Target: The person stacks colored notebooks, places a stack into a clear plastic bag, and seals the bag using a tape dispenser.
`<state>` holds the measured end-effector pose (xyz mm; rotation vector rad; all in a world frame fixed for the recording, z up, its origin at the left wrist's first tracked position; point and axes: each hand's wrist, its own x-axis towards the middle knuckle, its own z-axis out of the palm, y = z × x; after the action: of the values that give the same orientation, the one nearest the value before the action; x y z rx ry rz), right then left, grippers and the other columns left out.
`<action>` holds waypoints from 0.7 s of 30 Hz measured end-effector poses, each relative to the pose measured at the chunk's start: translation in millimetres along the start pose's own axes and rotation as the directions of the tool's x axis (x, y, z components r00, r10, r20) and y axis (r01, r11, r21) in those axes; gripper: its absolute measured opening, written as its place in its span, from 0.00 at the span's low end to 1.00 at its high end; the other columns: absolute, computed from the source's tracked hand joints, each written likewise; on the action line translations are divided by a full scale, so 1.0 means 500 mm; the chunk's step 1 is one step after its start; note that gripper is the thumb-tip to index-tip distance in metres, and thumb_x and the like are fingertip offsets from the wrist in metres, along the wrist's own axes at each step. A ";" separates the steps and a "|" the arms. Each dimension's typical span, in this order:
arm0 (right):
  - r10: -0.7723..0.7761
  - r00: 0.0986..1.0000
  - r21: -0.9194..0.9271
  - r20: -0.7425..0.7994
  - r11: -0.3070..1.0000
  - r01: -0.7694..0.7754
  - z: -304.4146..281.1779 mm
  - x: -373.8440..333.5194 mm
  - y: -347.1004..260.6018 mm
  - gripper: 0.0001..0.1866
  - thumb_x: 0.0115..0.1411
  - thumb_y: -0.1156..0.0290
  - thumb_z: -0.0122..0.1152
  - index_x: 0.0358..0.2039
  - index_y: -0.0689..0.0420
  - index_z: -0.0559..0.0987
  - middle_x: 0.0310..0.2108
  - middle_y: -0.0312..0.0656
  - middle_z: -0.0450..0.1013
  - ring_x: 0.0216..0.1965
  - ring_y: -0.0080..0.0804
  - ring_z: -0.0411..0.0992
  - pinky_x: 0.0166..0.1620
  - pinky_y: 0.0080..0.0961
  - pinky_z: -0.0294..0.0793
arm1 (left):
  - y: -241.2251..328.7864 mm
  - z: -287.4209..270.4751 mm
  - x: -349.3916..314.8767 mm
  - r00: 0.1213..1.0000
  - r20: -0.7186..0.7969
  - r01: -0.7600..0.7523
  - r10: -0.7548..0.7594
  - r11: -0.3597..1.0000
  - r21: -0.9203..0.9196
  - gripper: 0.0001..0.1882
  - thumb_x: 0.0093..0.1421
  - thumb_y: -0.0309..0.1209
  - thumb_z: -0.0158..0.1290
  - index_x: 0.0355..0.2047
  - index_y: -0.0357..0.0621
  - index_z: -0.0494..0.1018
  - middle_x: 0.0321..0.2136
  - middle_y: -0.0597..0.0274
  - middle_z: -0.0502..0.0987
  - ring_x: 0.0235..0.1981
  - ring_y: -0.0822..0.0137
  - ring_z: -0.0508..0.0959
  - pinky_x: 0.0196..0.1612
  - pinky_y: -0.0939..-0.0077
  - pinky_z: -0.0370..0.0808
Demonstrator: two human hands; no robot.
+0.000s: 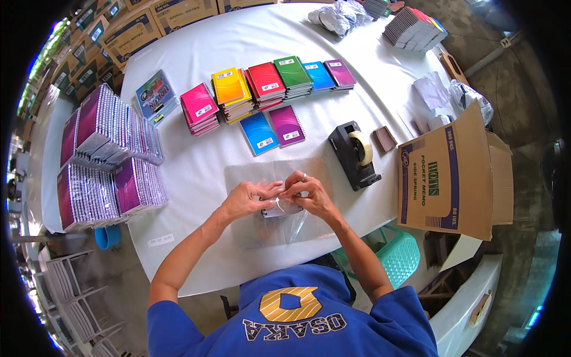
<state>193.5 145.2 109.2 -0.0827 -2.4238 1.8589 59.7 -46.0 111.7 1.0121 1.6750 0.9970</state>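
Observation:
My left hand [253, 199] and my right hand [306, 193] meet over the middle of the table, fingertips pinched together on a clear plastic bag [294, 224]. Inside or beneath the plastic lies a small spiral notebook [275, 211], white side up, mostly covered by my fingers. Flat clear plastic sheets [245, 235] spread under both hands. Just beyond are a blue spiral notebook [260, 132] and a purple spiral notebook [287, 125], side by side. Behind these runs a row of notebook stacks: pink [199, 110], yellow [231, 88], red [266, 79], green [292, 72], blue [319, 75] and purple [340, 72].
A black tape dispenser [351, 157] stands right of my hands, near an open cardboard box [437, 178]. Tall stacks of purple spiral notebooks [101, 160] fill the left side, beside a colourful pack [156, 95]. Crumpled plastic [342, 18] and more notebooks [413, 30] lie far right.

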 end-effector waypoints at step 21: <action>-0.011 0.669 -0.501 -0.743 0.673 -0.545 -0.361 -0.163 0.096 0.12 0.44 0.63 0.72 0.29 0.54 0.85 0.51 0.51 0.70 0.54 0.38 0.67 0.52 0.43 0.67 | 0.060 0.106 -0.068 0.909 -0.115 -0.043 0.402 0.365 0.930 0.33 0.49 0.39 0.63 0.58 0.59 0.69 0.60 0.83 0.66 0.69 0.58 0.50 0.67 0.42 0.45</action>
<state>292.2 323.4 106.3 -1.0824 -2.3908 0.5779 124.1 -58.0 135.3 1.9379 2.5148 0.2736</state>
